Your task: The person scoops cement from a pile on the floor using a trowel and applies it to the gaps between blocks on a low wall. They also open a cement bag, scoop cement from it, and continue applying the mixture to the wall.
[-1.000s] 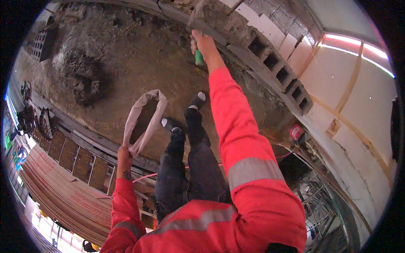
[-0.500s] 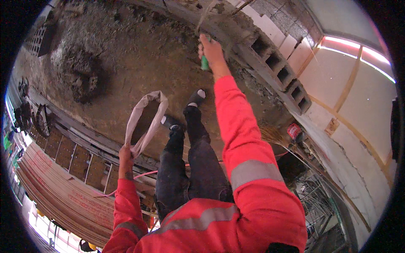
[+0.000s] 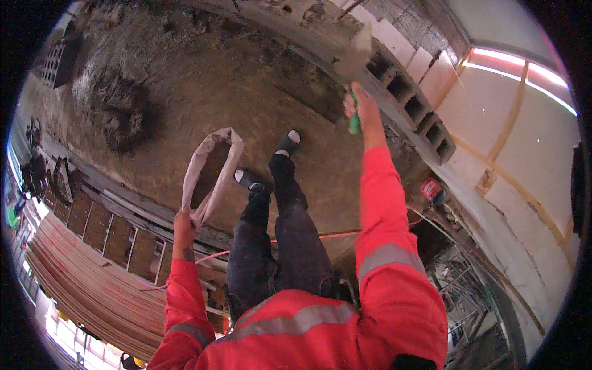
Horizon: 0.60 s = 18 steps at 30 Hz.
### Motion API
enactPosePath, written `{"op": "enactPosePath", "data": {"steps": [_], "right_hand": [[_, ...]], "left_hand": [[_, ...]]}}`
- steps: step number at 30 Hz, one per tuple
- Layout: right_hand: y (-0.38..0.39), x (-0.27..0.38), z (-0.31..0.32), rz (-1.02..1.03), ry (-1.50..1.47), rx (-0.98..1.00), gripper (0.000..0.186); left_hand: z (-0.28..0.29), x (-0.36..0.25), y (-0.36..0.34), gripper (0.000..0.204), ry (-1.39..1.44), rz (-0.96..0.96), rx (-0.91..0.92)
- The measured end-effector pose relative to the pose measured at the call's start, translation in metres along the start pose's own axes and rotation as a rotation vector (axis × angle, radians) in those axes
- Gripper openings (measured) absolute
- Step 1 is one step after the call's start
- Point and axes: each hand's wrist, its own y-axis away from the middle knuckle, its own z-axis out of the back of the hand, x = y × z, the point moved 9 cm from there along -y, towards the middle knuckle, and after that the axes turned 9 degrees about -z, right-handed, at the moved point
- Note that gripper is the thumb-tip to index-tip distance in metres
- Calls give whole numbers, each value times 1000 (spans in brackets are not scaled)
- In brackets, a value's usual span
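Nearest, at about seven o'clock, the left hand has its grip closed on the neck of a limp paper sack, which hangs open-mouthed over the dirt floor. The person's two dark shoes stand just beside it, toward twelve o'clock of the knees.

Farther out, at about one o'clock, the right hand is raised with its grip closed around the green handle of a trowel. The blade, loaded with grey mortar, sits against the top of the row of hollow blocks that runs along the pale wall.

To do this well, I judge the blade should be kept level until it is over the block's edge, then drawn along the webs so the mortar lands on solid material and not down the cells. A firm wrist matters, since the arm is at full stretch. The sack is best kept hanging clear of the feet. A small red object lies near the wall base at three o'clock.
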Motion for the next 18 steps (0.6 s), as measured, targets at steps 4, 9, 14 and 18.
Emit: {"op": "enactPosePath", "data": {"steps": [4,9,14,18], "right_hand": [[-48,26,-51,90,-109,162,37],[-47,18,-45,97,-121,-102,36],[-32,-28,30,56,-135,-328,37],[-14,-15,64,539,1521,-521,47]], "left_hand": [[-7,-14,2,23,-109,-16,-22],[-15,-26,0,24,-14,-63,17],[7,-33,8,26,-289,-58,-71],[21,-22,16,36,-40,-100,-110]]}}
